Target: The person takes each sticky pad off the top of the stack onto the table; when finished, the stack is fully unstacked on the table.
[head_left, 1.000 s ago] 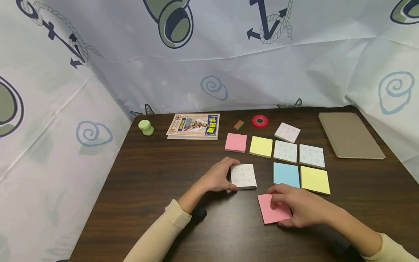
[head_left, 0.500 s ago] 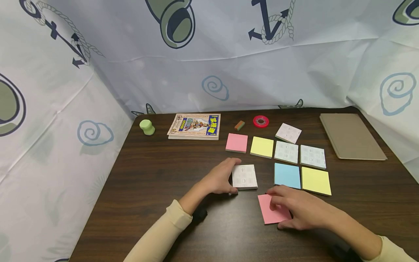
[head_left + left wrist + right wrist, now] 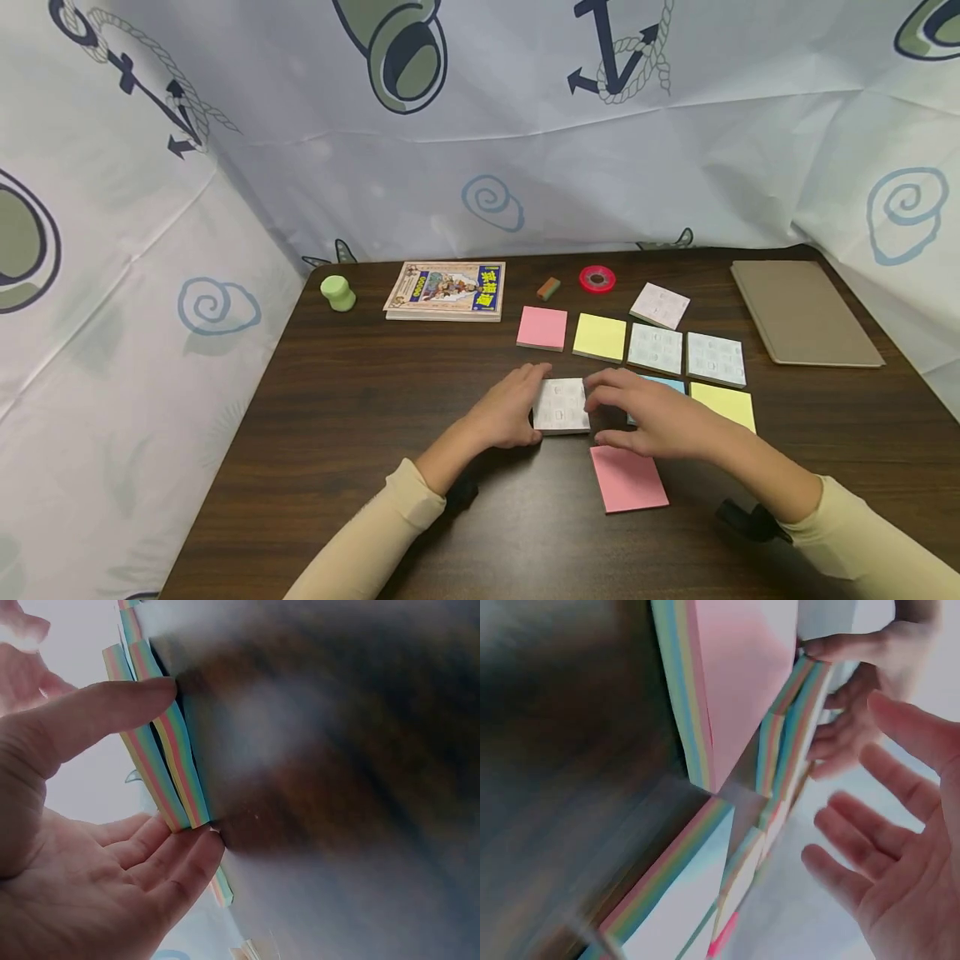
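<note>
In the head view my left hand (image 3: 507, 412) grips a white-topped sticky note pad (image 3: 562, 407) from its left side, thumb on the near edge and fingers at the far one. The left wrist view shows two striped-edged layers (image 3: 161, 761) stacked there between thumb and fingers. My right hand (image 3: 663, 418), fingers spread and bent, hovers at the pad's right edge and holds nothing. It covers most of a blue sticky note pad (image 3: 666, 384). A pink sticky note pad (image 3: 630, 483) lies just in front of the right hand, loose on the table.
Behind the hands lie pink (image 3: 542, 327), yellow (image 3: 599, 337) and several white-patterned pads (image 3: 715, 358). A second yellow pad (image 3: 726, 403) is right of the blue one. Further back are a booklet (image 3: 450, 290), an eraser (image 3: 548, 288), red tape (image 3: 597, 279), a green object (image 3: 337, 292) and a tan notebook (image 3: 806, 312).
My right hand has left the pink pad and moved up and left to the white-topped pad's side. The left hand stays in nearly the same place.
</note>
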Tool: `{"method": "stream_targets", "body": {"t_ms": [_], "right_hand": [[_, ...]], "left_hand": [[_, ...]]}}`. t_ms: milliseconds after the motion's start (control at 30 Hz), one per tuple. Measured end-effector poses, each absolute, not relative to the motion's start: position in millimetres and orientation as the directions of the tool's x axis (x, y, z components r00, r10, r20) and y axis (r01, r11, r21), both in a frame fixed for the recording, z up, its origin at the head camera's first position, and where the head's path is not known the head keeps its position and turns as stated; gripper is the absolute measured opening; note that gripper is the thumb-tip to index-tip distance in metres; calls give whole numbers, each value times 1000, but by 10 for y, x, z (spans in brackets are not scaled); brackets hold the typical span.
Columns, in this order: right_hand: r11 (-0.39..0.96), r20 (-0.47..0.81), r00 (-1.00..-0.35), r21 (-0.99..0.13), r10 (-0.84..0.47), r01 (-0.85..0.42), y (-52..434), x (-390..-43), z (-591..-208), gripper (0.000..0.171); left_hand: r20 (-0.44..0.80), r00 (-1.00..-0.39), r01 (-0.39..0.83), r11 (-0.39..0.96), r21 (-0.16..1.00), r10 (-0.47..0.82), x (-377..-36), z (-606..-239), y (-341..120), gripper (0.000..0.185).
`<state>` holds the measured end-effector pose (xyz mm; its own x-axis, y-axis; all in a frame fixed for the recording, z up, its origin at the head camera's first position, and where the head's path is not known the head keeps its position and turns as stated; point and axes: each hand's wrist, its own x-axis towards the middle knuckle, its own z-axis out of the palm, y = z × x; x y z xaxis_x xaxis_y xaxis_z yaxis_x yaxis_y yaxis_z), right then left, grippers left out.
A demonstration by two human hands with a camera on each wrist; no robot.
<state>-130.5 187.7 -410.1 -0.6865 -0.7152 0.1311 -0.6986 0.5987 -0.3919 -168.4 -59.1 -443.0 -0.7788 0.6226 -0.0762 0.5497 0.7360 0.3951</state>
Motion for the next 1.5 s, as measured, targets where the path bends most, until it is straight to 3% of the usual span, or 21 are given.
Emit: {"method": "stream_targets", "body": {"t_ms": [200,467,933,1233,1500], "right_hand": [[606,63,-681,-403,-729,-686,1650,-1513,-4201,50],[603,16,-655,-376,-755,-704,1519,-1632,-4321,57],[628,4,-680,-376,-734,-681,1482,-1713,-4327,53],[670,-8,-730,-405,-684,-623,1772,-1627,-4124,47],[694,24,-772,-422,-635,-583,2317,-1328,-3988,50]], "left_hand": [[-103,-784,525,743,414,612,-1691,-4435,-590,115],[-100,-778,533,736,417,621,-1691,-4434,-605,113],[-86,-770,555,731,397,632,-1685,-4430,-618,108],[-88,-772,560,738,375,630,-1691,-4434,-600,105],[-53,-760,585,718,377,647,-1675,-4431,-604,93]]}}
